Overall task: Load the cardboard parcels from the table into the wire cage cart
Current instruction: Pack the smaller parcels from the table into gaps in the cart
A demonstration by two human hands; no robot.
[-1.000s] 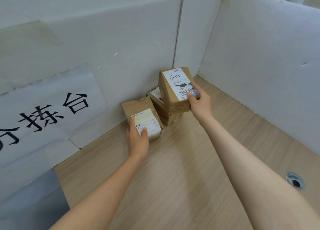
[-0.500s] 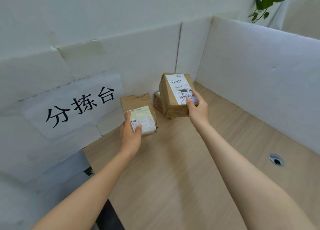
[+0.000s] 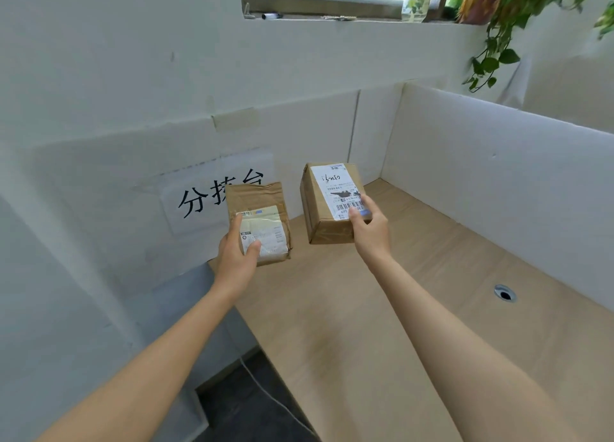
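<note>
My left hand (image 3: 238, 255) grips a small crumpled cardboard parcel (image 3: 257, 205) with a pale worn label, held in the air above the table's left end. A taller cardboard box (image 3: 327, 202) with a white barcode label is held up by my right hand (image 3: 370, 229), thumb on the label, over the wooden table (image 3: 415, 292). Both parcels are clear of the tabletop. The wire cage cart is not in view. No other parcel shows on the table.
White panels (image 3: 481, 162) wall in the table at the back and right. A paper sign with black characters (image 3: 202, 195) hangs on the left panel. A cable hole (image 3: 505, 293) sits at the table's right. Dark floor with a white cable (image 3: 265, 395) lies below left. Plants stand on the windowsill.
Both hands have lifted their parcels off the table and drawn them back toward me. The view has tilted up, and the third parcel in the corner is no longer seen.
</note>
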